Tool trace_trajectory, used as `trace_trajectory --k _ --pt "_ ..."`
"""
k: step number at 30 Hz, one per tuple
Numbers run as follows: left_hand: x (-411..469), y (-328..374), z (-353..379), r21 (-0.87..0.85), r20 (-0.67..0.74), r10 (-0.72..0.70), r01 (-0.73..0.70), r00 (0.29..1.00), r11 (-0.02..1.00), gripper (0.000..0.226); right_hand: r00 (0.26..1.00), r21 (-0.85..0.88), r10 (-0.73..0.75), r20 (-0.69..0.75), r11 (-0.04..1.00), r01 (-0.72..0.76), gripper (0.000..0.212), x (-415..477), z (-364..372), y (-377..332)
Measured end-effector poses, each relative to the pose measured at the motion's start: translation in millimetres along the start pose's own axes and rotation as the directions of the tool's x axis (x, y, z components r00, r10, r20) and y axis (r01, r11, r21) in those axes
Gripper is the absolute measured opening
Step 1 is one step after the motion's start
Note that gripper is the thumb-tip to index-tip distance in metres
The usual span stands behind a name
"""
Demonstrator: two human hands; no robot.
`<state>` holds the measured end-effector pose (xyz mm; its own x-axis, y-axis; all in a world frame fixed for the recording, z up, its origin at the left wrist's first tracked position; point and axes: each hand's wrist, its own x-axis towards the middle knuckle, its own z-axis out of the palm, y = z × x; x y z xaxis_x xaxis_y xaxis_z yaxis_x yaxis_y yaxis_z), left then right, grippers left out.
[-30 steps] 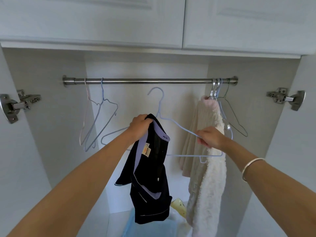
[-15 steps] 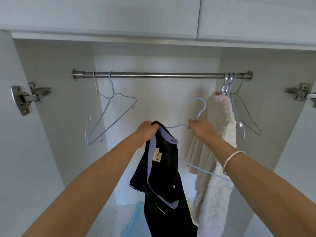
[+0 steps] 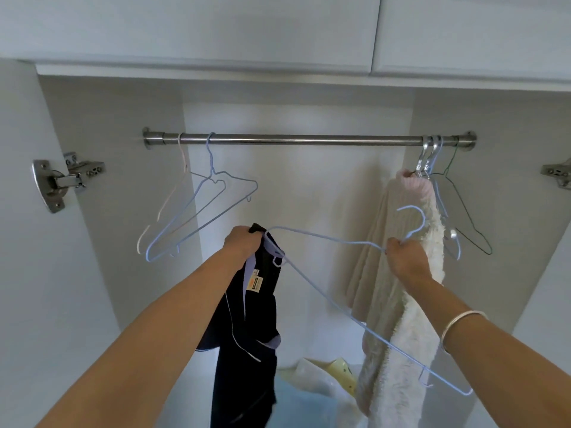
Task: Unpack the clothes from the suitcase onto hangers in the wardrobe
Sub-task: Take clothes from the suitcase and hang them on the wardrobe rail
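Clutching dark garment (image 3: 244, 381); left grip (image 3: 242, 242) raised; right grip (image 3: 406, 257) pinching blue hanger (image 3: 324, 237) neck

Head camera looks closely into the wardrobe (image 3: 296, 186).

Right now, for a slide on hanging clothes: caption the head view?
Left hand holds a dark garment; right hand grips a blue wire hanger below its hook.
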<state>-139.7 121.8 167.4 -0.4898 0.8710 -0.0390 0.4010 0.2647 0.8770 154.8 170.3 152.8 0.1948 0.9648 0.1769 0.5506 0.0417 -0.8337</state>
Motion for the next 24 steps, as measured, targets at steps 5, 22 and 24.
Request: trace_trajectory --k 5,22,24 --pt "1.4 11.2 3.1 -0.042 -0.037 0.010 -0.012 0.999 0.999 0.031 0.998 -0.106 -0.057 0.000 0.993 0.056 0.037 -3.3 1.6 -0.6" --pt "-61.6 84.0 29.8 0.340 0.315 0.372 -0.470 0.873 0.815 0.029 0.987 0.606 0.021 0.157 0.787 -0.113 0.035 -55.0 67.3 -55.0" --pt "-49.1 74.9 14.2 0.580 0.189 0.436 -0.458 0.880 0.673 0.045 0.990 0.622 0.027 0.141 0.775 -0.110 0.031 -53.3 58.0 -52.5"
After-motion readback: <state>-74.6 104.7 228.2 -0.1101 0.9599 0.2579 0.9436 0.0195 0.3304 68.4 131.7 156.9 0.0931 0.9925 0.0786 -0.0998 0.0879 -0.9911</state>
